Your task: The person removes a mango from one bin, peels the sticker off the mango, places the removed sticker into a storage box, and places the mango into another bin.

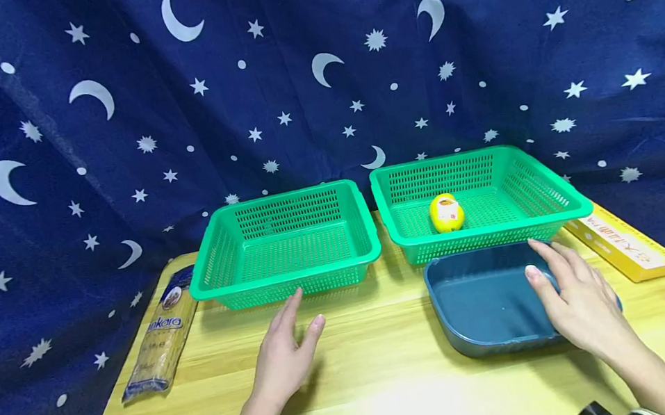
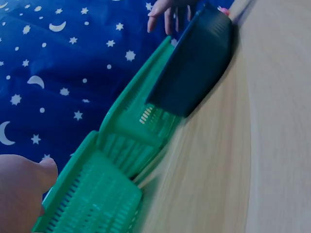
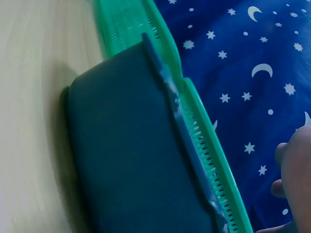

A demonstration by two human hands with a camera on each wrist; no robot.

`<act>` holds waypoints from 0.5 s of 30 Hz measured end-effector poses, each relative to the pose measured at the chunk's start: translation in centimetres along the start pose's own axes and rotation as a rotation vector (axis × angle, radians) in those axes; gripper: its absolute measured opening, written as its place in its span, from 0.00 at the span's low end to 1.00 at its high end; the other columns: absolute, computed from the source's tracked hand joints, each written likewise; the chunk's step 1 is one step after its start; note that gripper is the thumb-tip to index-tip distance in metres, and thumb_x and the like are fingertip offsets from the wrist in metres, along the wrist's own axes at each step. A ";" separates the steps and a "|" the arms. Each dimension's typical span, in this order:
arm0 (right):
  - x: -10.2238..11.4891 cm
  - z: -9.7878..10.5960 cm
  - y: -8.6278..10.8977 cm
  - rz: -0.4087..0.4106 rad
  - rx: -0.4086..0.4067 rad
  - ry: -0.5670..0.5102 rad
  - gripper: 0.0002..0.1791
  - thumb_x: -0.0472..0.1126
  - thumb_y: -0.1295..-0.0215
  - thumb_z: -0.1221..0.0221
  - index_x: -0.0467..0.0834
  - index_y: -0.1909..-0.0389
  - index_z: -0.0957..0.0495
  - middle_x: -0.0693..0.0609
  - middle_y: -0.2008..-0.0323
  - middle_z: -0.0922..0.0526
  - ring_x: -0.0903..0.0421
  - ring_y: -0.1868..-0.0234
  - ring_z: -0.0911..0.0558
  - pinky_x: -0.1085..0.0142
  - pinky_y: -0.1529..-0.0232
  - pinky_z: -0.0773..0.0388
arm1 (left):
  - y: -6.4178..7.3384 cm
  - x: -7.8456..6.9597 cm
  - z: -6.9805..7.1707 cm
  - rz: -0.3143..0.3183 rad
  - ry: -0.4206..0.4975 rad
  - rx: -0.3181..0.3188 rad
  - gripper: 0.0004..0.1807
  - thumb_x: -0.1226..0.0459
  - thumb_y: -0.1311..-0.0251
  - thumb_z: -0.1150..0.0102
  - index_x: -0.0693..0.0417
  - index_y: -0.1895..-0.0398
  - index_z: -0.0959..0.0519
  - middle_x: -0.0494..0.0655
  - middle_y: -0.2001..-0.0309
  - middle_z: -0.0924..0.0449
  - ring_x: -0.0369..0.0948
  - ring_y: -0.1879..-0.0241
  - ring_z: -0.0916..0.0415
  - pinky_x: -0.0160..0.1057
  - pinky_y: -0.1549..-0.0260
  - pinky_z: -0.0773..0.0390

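Head view shows me left hand point(image 1: 281, 361) and right hand point(image 1: 581, 304), fingers released, the latter over the dark-blue rounded plastic tub point(image 1: 484, 303) on the pale wooden worktop point(image 1: 376, 349), which I judge either placed already or yet to be lifted.

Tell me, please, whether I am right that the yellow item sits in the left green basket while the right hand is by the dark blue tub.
The basket is wrong: the yellow item sits in the right green basket, as the head view shows. The right hand is indeed by the dark blue tub.
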State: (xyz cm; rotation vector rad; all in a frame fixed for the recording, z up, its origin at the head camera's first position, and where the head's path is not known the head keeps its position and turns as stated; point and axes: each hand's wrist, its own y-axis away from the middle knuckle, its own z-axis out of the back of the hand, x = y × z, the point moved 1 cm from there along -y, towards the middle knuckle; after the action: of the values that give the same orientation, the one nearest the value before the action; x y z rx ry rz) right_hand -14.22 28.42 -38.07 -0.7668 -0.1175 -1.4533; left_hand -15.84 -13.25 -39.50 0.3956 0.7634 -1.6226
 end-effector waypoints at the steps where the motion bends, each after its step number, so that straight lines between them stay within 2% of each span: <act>1: 0.0 0.1 0.0 -0.006 0.023 -0.015 0.29 0.49 0.22 0.57 0.48 0.24 0.45 0.29 0.30 0.42 0.21 0.35 0.42 0.27 0.41 0.50 | -0.1 -0.1 -0.2 0.002 0.023 0.007 0.37 0.43 0.32 0.48 0.49 0.25 0.39 0.59 0.30 0.33 0.59 0.32 0.33 0.64 0.39 0.30; 4: -0.2 0.3 -0.1 -0.025 0.085 -0.041 0.28 0.50 0.21 0.59 0.43 0.26 0.41 0.29 0.32 0.37 0.24 0.36 0.38 0.31 0.47 0.41 | -0.3 -0.3 -0.8 0.017 0.102 0.029 0.36 0.44 0.32 0.47 0.50 0.27 0.36 0.58 0.34 0.28 0.56 0.38 0.27 0.59 0.44 0.24; 8: -0.4 0.3 0.0 -0.045 0.137 -0.040 0.27 0.51 0.21 0.60 0.40 0.29 0.36 0.28 0.35 0.34 0.25 0.37 0.37 0.33 0.49 0.39 | -1.0 -0.7 -1.7 0.027 0.241 0.081 0.33 0.46 0.32 0.45 0.50 0.29 0.33 0.58 0.35 0.27 0.56 0.41 0.24 0.55 0.48 0.20; 12: -0.3 0.3 0.2 -0.066 0.156 -0.035 0.27 0.51 0.21 0.59 0.40 0.30 0.35 0.28 0.35 0.34 0.25 0.37 0.36 0.34 0.49 0.38 | -1.7 -1.5 -3.0 0.053 0.408 0.137 0.30 0.48 0.33 0.43 0.49 0.31 0.31 0.58 0.38 0.25 0.55 0.42 0.23 0.51 0.49 0.19; 15: -0.1 0.3 0.2 -0.084 0.142 -0.009 0.27 0.52 0.23 0.55 0.41 0.33 0.32 0.29 0.37 0.30 0.28 0.40 0.30 0.37 0.50 0.34 | -1.9 -2.2 -3.9 0.102 0.540 0.166 0.28 0.50 0.34 0.41 0.48 0.33 0.29 0.58 0.41 0.23 0.51 0.44 0.23 0.45 0.52 0.20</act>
State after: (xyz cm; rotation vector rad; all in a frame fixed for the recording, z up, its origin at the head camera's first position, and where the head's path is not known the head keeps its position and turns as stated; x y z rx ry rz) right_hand -13.90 28.64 -37.95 -0.6589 -0.2600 -1.5036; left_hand -17.88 -8.93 -40.39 1.0026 0.9908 -1.4996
